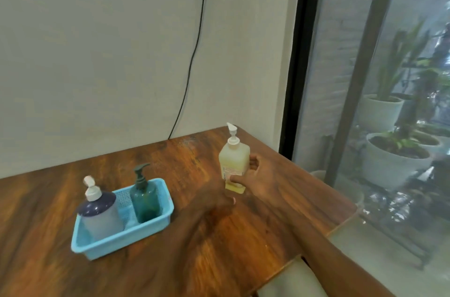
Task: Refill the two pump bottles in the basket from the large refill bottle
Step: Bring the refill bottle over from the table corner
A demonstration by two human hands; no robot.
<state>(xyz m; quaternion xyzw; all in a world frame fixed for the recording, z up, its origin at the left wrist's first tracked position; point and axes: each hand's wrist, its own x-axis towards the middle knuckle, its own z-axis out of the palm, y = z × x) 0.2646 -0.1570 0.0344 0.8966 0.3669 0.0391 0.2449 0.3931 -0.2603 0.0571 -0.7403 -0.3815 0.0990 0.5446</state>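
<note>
My R hand grips the refill bottle low, L hand unreadable in blur; I'd lift it upright, slowly, toward the basket.

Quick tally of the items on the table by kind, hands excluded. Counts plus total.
Pump bottles in the basket: 2 (teal pump bottle, grey pump bottle)
Refill bottles: 1 (yellow refill bottle, gripped by the right hand)
Baskets: 1 (blue basket)
Total: 4
</note>
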